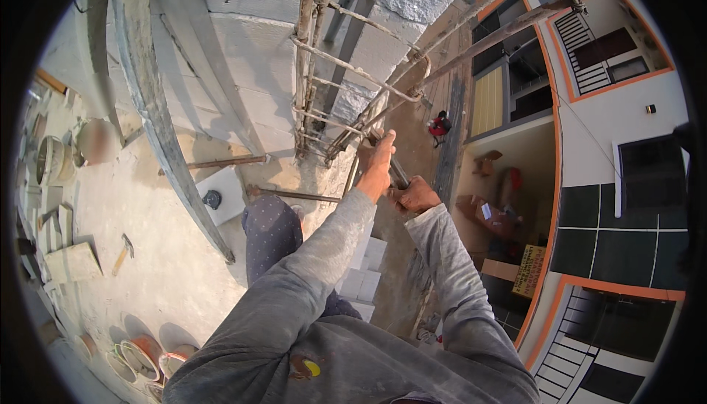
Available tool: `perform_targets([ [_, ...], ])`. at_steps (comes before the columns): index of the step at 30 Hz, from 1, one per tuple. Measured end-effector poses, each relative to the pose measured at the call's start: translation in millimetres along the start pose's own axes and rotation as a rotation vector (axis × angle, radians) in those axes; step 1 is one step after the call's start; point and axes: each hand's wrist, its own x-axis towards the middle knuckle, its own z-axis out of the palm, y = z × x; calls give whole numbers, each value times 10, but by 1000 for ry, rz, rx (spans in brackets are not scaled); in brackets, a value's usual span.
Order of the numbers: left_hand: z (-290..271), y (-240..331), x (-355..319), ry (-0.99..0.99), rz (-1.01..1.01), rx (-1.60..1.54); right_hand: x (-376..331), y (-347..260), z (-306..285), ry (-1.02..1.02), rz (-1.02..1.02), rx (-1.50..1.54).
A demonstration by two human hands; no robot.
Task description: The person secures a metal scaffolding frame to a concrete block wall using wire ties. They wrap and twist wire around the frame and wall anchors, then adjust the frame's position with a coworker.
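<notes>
A dark metal bar [398,173] slants between my two hands at the foot of a rebar cage [353,72]. My right hand [417,196] is closed in a fist around the bar's lower end. My left hand [378,164] is closed on its upper part, against the cage's lower rods. Just how the bar meets the rods is hidden behind my left fingers. The cage has long upright rods with bent cross ties, crusted with pale mortar, and stands beside a white block wall [250,50].
The floor edge drops to a lower level on the right, facing a building [589,153] with orange trim. A long timber [151,95] leans at left. A hammer [124,254], buckets [140,356] and white blocks [361,279] lie around. One rod [298,195] lies by my knee.
</notes>
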Motion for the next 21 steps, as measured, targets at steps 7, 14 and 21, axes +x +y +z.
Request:
perform_targets([
  [7,-338,40,41,-28,-63,108,-1,143,324,316,-306,-58],
  [14,-619,-539,-656,-175,-83,-192,-81,909,649,834,-407,-740],
  [21,-1728,-364,-855,-186,231,505,-234,1325,922,-125,-133,-26],
])
